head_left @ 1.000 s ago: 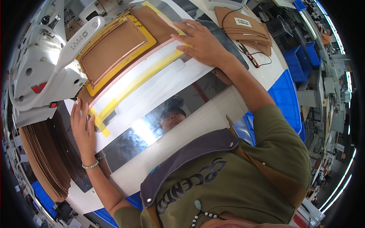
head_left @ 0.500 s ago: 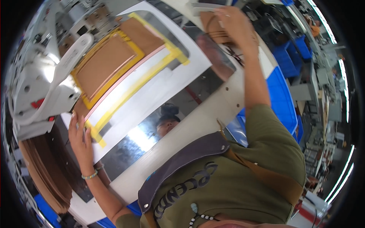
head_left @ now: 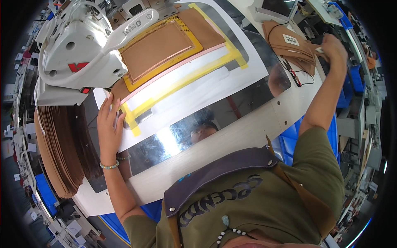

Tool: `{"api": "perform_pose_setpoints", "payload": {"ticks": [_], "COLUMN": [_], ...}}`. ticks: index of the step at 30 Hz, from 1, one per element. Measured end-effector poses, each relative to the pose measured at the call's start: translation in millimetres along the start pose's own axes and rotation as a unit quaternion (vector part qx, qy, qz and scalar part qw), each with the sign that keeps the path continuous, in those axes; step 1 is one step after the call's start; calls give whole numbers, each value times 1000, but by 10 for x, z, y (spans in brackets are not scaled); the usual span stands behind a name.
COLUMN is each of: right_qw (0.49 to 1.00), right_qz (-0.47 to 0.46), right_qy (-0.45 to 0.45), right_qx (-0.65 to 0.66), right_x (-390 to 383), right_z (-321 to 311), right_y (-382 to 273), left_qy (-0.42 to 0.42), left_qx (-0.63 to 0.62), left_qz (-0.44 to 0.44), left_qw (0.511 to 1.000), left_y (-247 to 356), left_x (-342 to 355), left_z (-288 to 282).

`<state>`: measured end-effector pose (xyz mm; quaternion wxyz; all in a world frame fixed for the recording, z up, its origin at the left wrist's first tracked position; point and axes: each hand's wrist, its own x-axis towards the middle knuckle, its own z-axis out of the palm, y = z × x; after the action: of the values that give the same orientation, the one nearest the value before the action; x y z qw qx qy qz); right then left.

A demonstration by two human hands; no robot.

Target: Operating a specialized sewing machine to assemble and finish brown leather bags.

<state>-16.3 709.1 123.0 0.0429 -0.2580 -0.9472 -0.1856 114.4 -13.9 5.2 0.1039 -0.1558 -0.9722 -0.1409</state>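
My left hand (head_left: 109,126) lies with its fingers stretched out at the near left corner of a brown sheet (head_left: 213,37), touching the white sheet under it. On the brown sheet rests a yellow rectangular cutting die (head_left: 136,84), its frame around a brown middle. Yellow tape (head_left: 178,84) borders the white sheet (head_left: 244,84). Far to the right, my right hand (head_left: 334,50) is curled beside a stack of flat brown pieces (head_left: 285,45) with a white label. A small pale thing shows at its fingertips; I cannot make out what it is.
A white press machine (head_left: 70,49) with a long handle (head_left: 132,31) stands at the left, close over the die. Below it is a thick stack of brown sheets (head_left: 58,153). Pliers-like tool and cable (head_left: 295,76) lie near the labelled stack. Blue bins (head_left: 287,138) sit beyond the table's edge.
My right hand has moved off the top of the brown pieces to their right side, uncovering the label. My left hand stays at the sheet's corner. The whole view has shifted.
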Motion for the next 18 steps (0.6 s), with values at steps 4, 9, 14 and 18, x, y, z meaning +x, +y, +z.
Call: {"api": "perform_pose_setpoints", "payload": {"ticks": [4, 9, 14, 18], "right_qw": [947, 745, 735, 712], "right_qz": [-103, -383, -545, -586], "right_qy": [207, 72, -42, 44], "right_qx": [223, 541, 401, 385], "right_x": [-225, -885, -1143, -1396], "right_z": [-675, -970, -1005, -783], "right_y": [-310, -1983, -3506, -4101], "left_qy": [1, 20, -12, 5], "left_qx": [16, 41, 6, -31], "left_qz": [8, 15, 5, 6], "left_qw": [1000, 999, 1000, 999], "left_y": [-95, -267, -386, -429], "left_x": [47, 313, 551, 729], "left_z": [-166, -225, -86, 113]}}
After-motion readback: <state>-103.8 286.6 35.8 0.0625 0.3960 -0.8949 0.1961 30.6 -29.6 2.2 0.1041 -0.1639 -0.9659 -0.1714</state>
